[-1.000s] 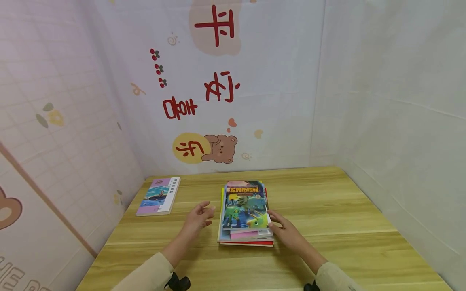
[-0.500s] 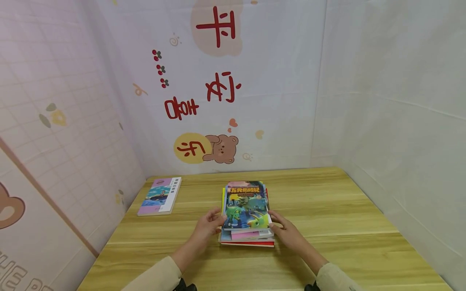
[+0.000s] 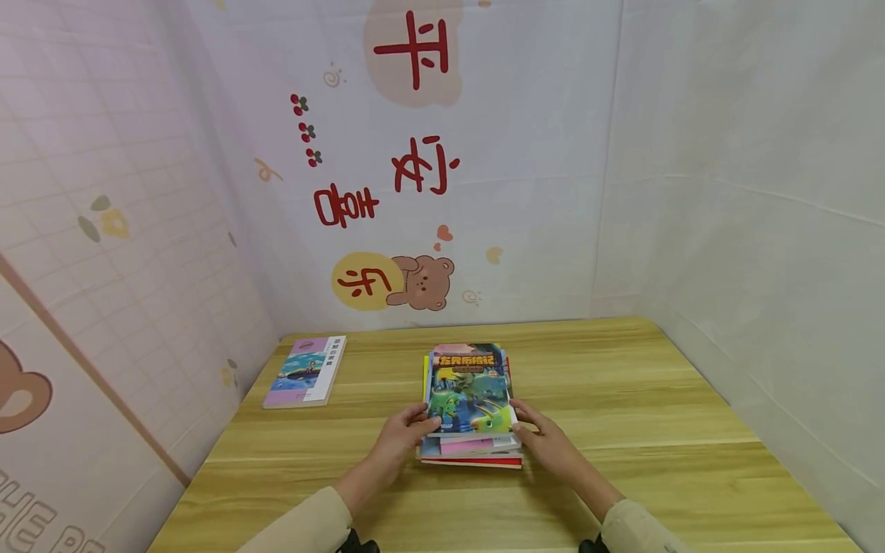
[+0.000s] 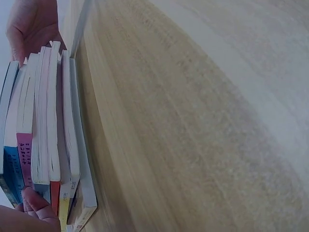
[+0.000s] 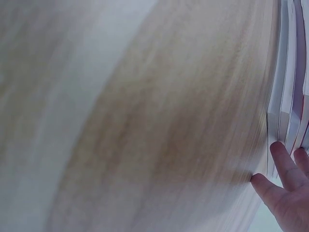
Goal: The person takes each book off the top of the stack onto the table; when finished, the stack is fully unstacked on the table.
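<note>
A stack of several books lies on the wooden table, with a dinosaur-cover comic book on top. At the stack's left side is my left hand, its thumb beside the comic's lower left corner and its fingers along the side. My right hand touches the right side near the front corner. In the left wrist view the left fingertips meet the book spines, which sit unevenly. The right wrist view shows the right hand with fingers spread and fairly straight against the lower books.
A single purple-and-blue book lies flat at the table's far left corner. White printed cloth hangs along the back and both sides of the table.
My left hand has moved right and reached the left side of the stack. The right hand stays at the right side. The books look almost unmoved.
</note>
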`<action>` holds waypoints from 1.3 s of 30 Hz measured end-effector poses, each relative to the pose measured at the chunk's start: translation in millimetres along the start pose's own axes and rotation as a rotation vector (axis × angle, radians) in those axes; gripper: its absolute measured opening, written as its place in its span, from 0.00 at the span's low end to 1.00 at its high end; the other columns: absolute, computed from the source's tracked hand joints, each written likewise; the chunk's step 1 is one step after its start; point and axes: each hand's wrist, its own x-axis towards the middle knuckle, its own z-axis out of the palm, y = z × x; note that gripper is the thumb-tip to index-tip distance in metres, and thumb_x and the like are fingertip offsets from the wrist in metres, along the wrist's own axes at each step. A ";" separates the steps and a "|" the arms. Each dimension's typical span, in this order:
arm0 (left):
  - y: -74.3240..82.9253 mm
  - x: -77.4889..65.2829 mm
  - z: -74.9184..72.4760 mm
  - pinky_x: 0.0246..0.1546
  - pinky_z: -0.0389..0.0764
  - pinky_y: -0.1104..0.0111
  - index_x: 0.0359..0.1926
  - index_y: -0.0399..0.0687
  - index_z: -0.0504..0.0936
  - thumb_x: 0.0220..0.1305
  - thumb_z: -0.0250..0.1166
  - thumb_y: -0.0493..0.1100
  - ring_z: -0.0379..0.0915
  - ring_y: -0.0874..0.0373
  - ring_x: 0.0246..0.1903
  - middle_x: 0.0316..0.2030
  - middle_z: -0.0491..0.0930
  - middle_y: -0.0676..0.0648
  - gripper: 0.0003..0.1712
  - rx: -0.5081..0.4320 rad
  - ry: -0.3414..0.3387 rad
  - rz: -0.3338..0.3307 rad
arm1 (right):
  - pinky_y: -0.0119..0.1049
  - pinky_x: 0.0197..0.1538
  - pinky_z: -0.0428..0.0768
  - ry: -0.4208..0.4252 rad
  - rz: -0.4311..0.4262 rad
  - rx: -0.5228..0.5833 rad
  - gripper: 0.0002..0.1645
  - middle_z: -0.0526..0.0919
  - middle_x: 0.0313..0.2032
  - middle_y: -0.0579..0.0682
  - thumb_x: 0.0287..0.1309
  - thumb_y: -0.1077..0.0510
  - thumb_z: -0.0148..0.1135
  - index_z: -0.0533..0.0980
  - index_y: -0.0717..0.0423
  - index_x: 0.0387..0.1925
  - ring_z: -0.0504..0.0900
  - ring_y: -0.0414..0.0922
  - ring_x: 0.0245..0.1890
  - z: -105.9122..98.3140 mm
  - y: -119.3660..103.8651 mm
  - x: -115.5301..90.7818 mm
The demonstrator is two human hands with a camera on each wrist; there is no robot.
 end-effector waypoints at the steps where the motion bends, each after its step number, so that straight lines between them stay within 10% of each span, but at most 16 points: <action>1: -0.4 0.3 0.1 0.48 0.76 0.59 0.68 0.28 0.66 0.66 0.68 0.47 0.69 0.49 0.51 0.58 0.73 0.36 0.38 0.007 -0.001 0.001 | 0.59 0.62 0.70 0.000 -0.004 0.002 0.28 0.72 0.63 0.64 0.73 0.57 0.54 0.66 0.52 0.71 0.68 0.62 0.65 -0.3 -0.2 0.0; 26: -4.0 1.8 -1.2 0.50 0.76 0.59 0.69 0.27 0.64 0.63 0.71 0.47 0.69 0.50 0.51 0.60 0.72 0.36 0.42 0.058 -0.058 0.019 | 0.60 0.64 0.68 -0.006 0.002 0.018 0.28 0.72 0.64 0.64 0.74 0.58 0.52 0.65 0.52 0.72 0.67 0.62 0.66 0.8 0.6 0.8; 39: -0.9 4.5 -1.2 0.54 0.76 0.57 0.69 0.28 0.65 0.62 0.69 0.38 0.73 0.51 0.51 0.58 0.73 0.35 0.38 -0.094 0.006 -0.017 | 0.59 0.63 0.70 0.002 -0.007 0.022 0.28 0.72 0.63 0.65 0.72 0.58 0.55 0.67 0.53 0.71 0.68 0.62 0.65 -0.2 -1.2 -2.8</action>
